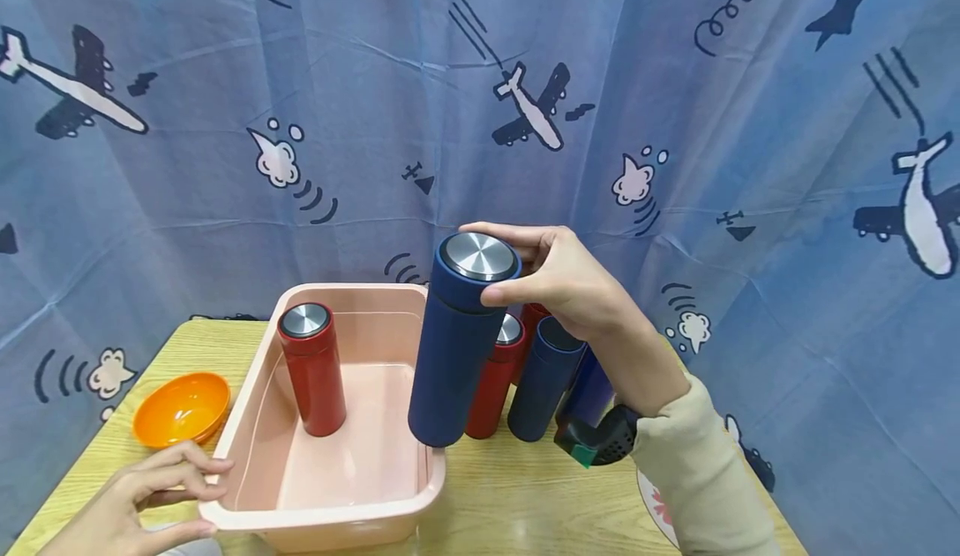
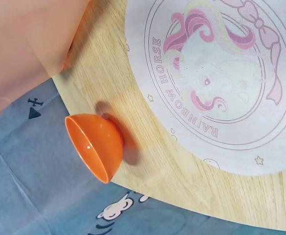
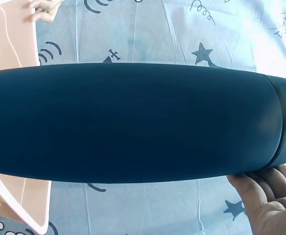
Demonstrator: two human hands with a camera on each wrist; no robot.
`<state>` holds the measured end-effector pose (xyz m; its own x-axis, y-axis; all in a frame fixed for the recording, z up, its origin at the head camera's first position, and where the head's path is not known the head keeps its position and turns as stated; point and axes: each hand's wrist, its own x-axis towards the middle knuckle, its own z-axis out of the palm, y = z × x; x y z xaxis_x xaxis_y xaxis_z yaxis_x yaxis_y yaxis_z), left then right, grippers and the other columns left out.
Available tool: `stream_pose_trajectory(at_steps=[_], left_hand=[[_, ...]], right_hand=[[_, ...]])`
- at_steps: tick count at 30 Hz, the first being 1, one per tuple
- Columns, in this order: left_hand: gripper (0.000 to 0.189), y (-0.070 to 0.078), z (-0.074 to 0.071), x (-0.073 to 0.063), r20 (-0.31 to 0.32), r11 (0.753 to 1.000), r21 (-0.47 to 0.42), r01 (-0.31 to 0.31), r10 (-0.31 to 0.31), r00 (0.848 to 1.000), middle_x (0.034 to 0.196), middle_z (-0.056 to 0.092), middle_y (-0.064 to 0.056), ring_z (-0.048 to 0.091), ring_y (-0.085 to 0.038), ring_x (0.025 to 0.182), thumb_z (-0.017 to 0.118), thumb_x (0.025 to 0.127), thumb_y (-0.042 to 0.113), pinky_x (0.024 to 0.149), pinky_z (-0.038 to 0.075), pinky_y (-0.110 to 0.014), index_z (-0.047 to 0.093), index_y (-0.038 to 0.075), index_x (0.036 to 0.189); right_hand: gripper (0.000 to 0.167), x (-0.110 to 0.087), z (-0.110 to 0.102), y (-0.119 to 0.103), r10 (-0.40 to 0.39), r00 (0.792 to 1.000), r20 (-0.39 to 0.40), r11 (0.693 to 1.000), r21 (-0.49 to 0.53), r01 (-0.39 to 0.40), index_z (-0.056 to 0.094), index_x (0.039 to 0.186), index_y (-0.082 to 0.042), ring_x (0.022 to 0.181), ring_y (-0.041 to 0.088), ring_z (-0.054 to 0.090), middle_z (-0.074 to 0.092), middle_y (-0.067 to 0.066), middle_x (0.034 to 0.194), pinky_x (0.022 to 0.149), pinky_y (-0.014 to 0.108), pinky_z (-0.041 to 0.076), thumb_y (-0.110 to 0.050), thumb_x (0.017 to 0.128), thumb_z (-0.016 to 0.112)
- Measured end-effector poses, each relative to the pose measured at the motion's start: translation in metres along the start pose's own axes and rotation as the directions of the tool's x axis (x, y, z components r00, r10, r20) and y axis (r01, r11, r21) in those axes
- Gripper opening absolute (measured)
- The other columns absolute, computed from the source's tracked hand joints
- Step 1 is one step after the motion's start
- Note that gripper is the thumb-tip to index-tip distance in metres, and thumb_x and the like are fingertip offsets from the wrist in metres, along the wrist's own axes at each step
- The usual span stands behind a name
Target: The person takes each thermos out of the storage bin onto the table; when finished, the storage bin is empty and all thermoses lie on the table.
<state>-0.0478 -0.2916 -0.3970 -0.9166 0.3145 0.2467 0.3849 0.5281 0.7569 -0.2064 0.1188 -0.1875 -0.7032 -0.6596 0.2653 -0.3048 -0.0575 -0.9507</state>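
Observation:
My right hand (image 1: pixel 558 277) grips a blue thermos flask (image 1: pixel 459 356) around its cap, thumb in front and fingers behind. The flask, topped by a shiny steel disc, hangs slightly tilted at the right rim of a pink plastic tub (image 1: pixel 322 518). In the right wrist view the flask (image 3: pixel 133 122) fills the middle, with fingers at its cap end. My left hand (image 1: pixel 150 493) pinches the tub's near left corner between thumb and fingers. Inside the tub a red thermos (image 1: pixel 315 381) stands upright toward the left.
Right of the tub stand a red thermos (image 1: pixel 491 389), another red one partly hidden, a dark blue thermos (image 1: pixel 543 381) and a purple-blue one (image 1: pixel 588 389). An orange bowl (image 1: pixel 183 410) is left of the tub. A round printed mat (image 2: pixel 206 142) lies on the wooden table (image 2: pixel 147 181).

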Motion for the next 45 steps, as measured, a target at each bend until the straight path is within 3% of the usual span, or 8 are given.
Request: stream_pose_trajectory(at_steps=[3, 11, 22, 26, 33, 39, 45], left_hand=[[0.027, 0.0, 0.0, 0.0, 0.001, 1.0, -0.003, -0.005, 0.005, 1.0, 0.108, 0.06, 0.01, 0.056, 0.003, 0.096, 0.073, 0.079, -0.005, 0.068, 0.055, -0.017, 0.069, 0.018, 0.091], [0.024, -0.001, 0.0, 0.0, 0.018, 1.0, -0.01, 0.024, -0.024, 1.0, 0.109, 0.059, 0.012, 0.055, 0.004, 0.096, 0.072, 0.081, -0.004, 0.067, 0.056, -0.019, 0.069, 0.018, 0.092], [0.025, -0.001, 0.0, 0.0, 0.013, 1.0, -0.014, 0.014, -0.014, 1.0, 0.109, 0.059, 0.011, 0.056, 0.003, 0.096, 0.072, 0.081, -0.005, 0.067, 0.056, -0.02, 0.068, 0.018, 0.091], [0.024, -0.001, 0.0, 0.0, 0.02, 0.999, -0.008, 0.036, -0.035, 0.999, 0.109, 0.059, 0.012, 0.056, 0.004, 0.095, 0.072, 0.082, -0.003, 0.066, 0.057, -0.021, 0.069, 0.018, 0.092], [0.025, -0.002, 0.0, 0.0, 0.009, 1.0, -0.006, 0.014, -0.014, 1.0, 0.109, 0.059, 0.011, 0.056, 0.003, 0.095, 0.072, 0.08, -0.004, 0.067, 0.056, -0.019, 0.069, 0.018, 0.091], [0.027, -0.003, 0.001, -0.001, 0.0, 1.0, -0.022, -0.006, 0.006, 1.0, 0.109, 0.059, 0.01, 0.056, 0.002, 0.096, 0.072, 0.079, -0.006, 0.068, 0.055, -0.017, 0.069, 0.018, 0.092], [0.027, -0.004, 0.0, -0.001, 0.001, 1.0, -0.018, 0.003, -0.003, 1.0, 0.109, 0.059, 0.01, 0.056, 0.002, 0.095, 0.072, 0.08, -0.005, 0.068, 0.055, -0.017, 0.069, 0.018, 0.093]], right_hand=[[0.088, -0.004, -0.005, 0.001, 0.012, 1.0, -0.013, 1.0, 0.004, -0.012, 0.046, 0.136, 0.007, 0.091, 0.018, 0.066, 0.072, 0.004, 0.097, 0.081, 0.032, 0.056, -0.022, 0.065, 0.09], [0.074, -0.017, -0.018, 0.002, 0.027, 0.999, -0.041, 1.0, 0.016, -0.026, 0.046, 0.136, 0.008, 0.092, 0.018, 0.067, 0.072, 0.006, 0.098, 0.079, 0.03, 0.056, -0.004, 0.072, 0.082], [0.068, -0.033, -0.031, 0.007, 0.041, 0.997, -0.06, 0.999, 0.015, -0.041, 0.042, 0.137, 0.01, 0.1, 0.019, 0.066, 0.071, 0.006, 0.105, 0.086, 0.03, 0.054, 0.008, 0.076, 0.072], [0.066, -0.039, -0.037, 0.011, 0.045, 0.997, -0.06, 0.999, 0.012, -0.045, 0.042, 0.138, 0.009, 0.101, 0.019, 0.066, 0.07, 0.007, 0.107, 0.086, 0.031, 0.054, 0.009, 0.078, 0.07], [0.061, -0.05, -0.045, 0.02, 0.04, 0.996, -0.079, 0.999, -0.029, -0.043, 0.048, 0.136, 0.003, 0.096, 0.017, 0.066, 0.071, 0.006, 0.107, 0.081, 0.028, 0.055, 0.009, 0.079, 0.069], [0.061, -0.057, -0.048, 0.034, 0.095, 0.989, -0.115, 0.994, -0.048, -0.101, 0.054, 0.133, -0.003, 0.101, 0.017, 0.066, 0.071, 0.003, 0.108, 0.085, 0.029, 0.054, 0.008, 0.077, 0.073], [0.06, -0.068, -0.048, 0.057, 0.157, 0.974, -0.165, 0.983, -0.069, -0.17, 0.057, 0.131, -0.005, 0.097, 0.014, 0.067, 0.072, 0.001, 0.103, 0.082, 0.027, 0.055, 0.007, 0.074, 0.074]])
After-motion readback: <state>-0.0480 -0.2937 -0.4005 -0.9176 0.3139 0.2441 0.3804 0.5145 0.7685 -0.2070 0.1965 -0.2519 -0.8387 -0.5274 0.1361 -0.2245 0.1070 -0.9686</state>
